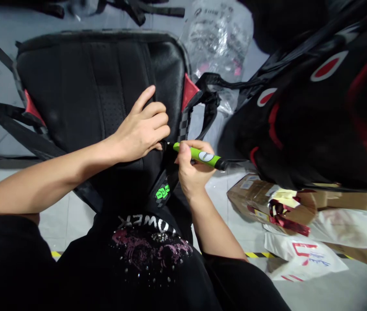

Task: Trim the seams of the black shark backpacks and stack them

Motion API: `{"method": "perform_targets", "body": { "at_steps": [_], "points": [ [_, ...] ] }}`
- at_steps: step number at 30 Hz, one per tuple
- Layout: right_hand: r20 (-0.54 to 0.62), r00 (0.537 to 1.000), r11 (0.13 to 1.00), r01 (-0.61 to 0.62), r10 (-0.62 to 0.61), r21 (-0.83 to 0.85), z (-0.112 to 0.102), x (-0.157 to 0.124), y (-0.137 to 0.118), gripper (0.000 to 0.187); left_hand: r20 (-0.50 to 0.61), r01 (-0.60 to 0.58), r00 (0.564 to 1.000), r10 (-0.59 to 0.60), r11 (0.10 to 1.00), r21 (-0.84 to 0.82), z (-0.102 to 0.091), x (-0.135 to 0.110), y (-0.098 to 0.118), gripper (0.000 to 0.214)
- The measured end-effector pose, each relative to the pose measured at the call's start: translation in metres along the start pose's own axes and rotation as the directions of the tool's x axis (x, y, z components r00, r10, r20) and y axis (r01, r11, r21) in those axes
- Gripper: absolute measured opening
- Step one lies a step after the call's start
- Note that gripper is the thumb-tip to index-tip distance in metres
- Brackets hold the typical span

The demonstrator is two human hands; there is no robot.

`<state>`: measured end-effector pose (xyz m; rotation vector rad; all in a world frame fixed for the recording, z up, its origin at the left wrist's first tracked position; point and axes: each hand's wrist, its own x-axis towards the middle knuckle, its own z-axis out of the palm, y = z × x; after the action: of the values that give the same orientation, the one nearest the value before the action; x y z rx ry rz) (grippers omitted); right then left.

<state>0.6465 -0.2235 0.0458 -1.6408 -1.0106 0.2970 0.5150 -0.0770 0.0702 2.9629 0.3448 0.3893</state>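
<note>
A black backpack (82, 82) with red corner patches lies back-side up on the floor in front of me. My left hand (142, 127) rests on its lower right part, fingers curled and pinching the fabric near the strap. Just to the right, my right hand (191, 170) is closed round a green tool with a black tip (202, 155); its near end touches the backpack edge beside my left fingers. A strap with a small green label (163, 192) runs down below both hands.
A second black bag with red and white shapes (316, 108) fills the right side. A clear plastic bag (217, 36) lies at the top centre. Cardboard pieces with red ribbon (277, 207) and white packets (303, 257) lie at the lower right. Yellow-black floor tape (257, 255) crosses below.
</note>
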Motion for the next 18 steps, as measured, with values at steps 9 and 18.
{"method": "perform_targets", "body": {
  "at_steps": [9, 18],
  "points": [
    [0.063, 0.991, 0.99, -0.125, 0.121, 0.064, -0.0015, 0.0019, -0.0019, 0.018, -0.138, -0.081, 0.986, 0.093, 0.992, 0.094, 0.0018, -0.0032, -0.0024, 0.019],
    [0.113, 0.976, 0.974, -0.2, 0.188, 0.105, -0.0041, 0.0016, -0.0015, 0.017, -0.111, -0.077, 0.99, 0.087, 0.993, 0.094, -0.0017, -0.0022, -0.0017, 0.025]
  ]
}}
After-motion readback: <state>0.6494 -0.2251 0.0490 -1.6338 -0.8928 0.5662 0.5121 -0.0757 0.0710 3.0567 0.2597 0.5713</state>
